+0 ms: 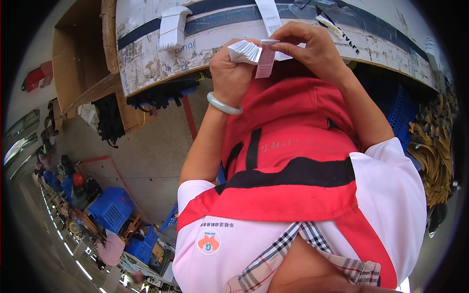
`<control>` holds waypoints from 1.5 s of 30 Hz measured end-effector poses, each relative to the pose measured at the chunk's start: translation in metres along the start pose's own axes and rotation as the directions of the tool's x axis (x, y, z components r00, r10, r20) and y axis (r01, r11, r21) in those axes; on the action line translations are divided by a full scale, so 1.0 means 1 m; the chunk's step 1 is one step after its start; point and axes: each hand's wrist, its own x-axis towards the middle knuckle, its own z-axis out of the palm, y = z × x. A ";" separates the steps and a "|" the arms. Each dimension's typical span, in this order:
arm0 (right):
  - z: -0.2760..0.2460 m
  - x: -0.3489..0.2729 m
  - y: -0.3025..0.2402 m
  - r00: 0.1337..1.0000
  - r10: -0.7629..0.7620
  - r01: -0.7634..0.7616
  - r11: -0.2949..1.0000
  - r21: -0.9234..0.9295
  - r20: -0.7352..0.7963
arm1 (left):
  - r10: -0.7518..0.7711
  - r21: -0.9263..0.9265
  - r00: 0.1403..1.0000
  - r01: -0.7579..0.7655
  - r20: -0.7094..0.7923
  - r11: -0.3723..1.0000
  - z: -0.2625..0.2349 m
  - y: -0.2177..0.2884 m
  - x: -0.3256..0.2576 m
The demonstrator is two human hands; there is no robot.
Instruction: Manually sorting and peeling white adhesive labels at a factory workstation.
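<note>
White, fanned label stack [244, 52]: clasped in curled fingers of the left hand [228, 71]. Beside it, pinching a pinkish label [265, 64] between fingers and thumb of the right hand [315, 51], near the bench [144, 66].

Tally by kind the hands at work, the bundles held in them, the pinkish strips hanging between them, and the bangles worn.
Bare hands: 2 (left hand, right hand)
Fanned white paper-like bundle: 1
Flat pinkish rectangular strip: 1
Smooth pale ring-shaped bangle: 1
Total: 5
</note>
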 end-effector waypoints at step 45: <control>0.003 0.003 0.002 0.998 0.051 -0.054 0.987 0.153 0.023 | 0.038 -0.009 0.999 -0.038 0.008 0.999 -0.004 -0.006 0.001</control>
